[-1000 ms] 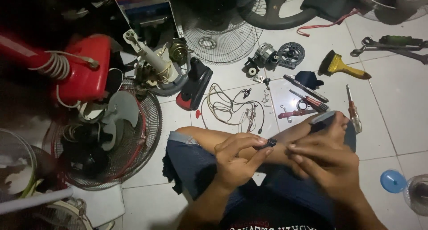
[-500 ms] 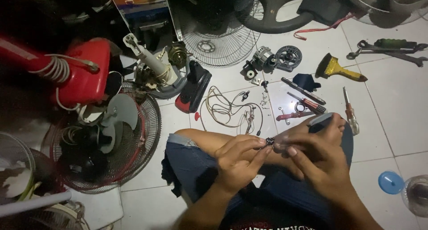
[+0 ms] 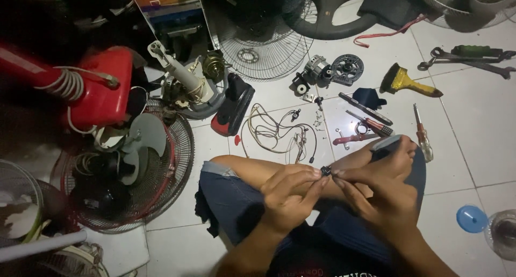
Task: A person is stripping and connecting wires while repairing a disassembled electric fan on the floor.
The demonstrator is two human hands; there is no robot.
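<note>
You are pinching a small dark part (image 3: 325,170) between both hands: left hand (image 3: 290,193) and right hand (image 3: 379,188) fingertips clamped on it, over your knees, wire bundle (image 3: 277,132) lying just beyond.

A fan-repair workshop floor: dismantled fan grilles (image 3: 258,40), motor (image 3: 317,73), screwdrivers (image 3: 422,134) on tiles.

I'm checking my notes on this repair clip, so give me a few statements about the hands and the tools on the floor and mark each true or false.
1. Both hands pinch one small dark part between their fingertips. True.
2. The left hand holds the yellow-handled brush. False: the brush lies on the floor tiles, far from either hand.
3. The right hand is over the person's lap. True.
4. The tangle of wires hangs from the red fan base. False: it lies loose on the tiles.
</note>
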